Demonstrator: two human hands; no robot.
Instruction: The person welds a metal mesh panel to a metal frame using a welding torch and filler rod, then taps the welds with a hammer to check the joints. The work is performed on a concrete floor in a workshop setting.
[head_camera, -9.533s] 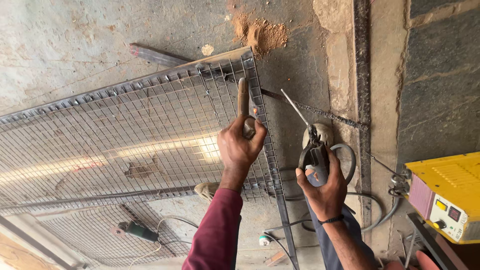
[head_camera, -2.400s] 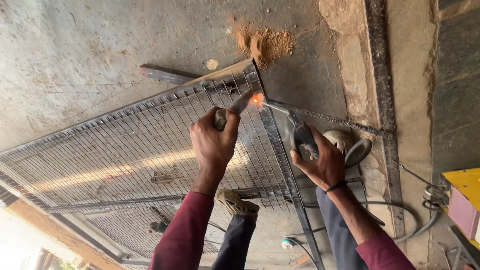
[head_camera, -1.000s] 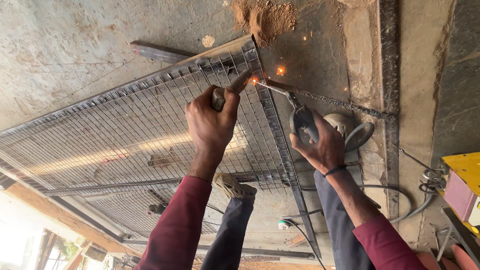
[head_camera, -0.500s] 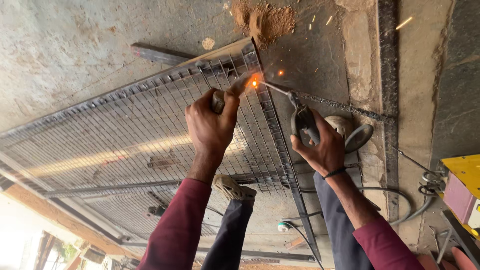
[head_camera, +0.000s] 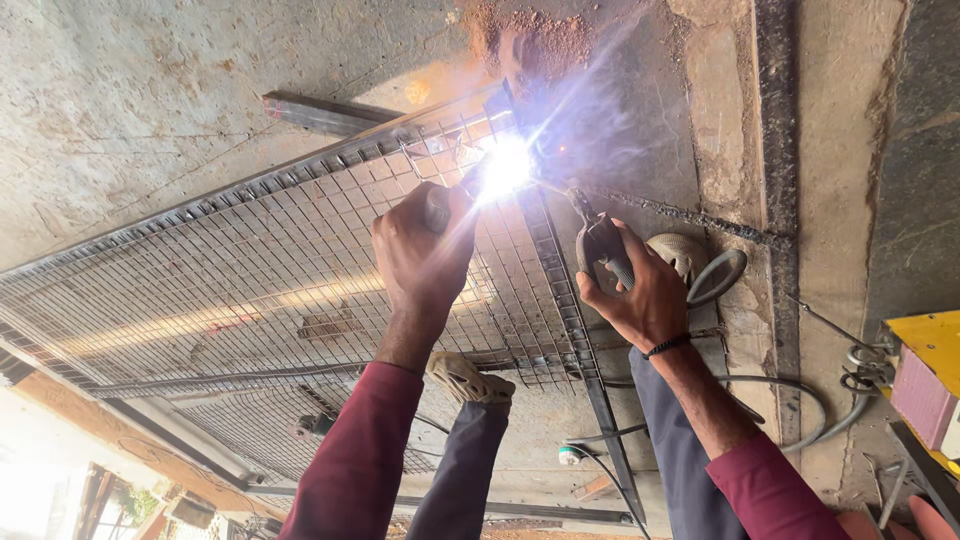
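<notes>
A welder is striking an arc (head_camera: 505, 165) on the corner of a mesh panel (head_camera: 250, 270), the right hand (head_camera: 640, 295) gripping the electrode holder (head_camera: 598, 245) while the left hand (head_camera: 425, 250), fisted around a tool (hidden by glare), is bracing the frame. The arc is flaring at one o'clock from the left hand; next comes, likely, holding the rod steady along the joint.

We see a grey steel wire-mesh panel (head_camera: 250, 270) lying flat on the concrete floor (head_camera: 150, 110), a dark electrode holder (head_camera: 600, 245) just beside its right frame, white arc (head_camera: 505, 165) blazing at its top corner.
</notes>
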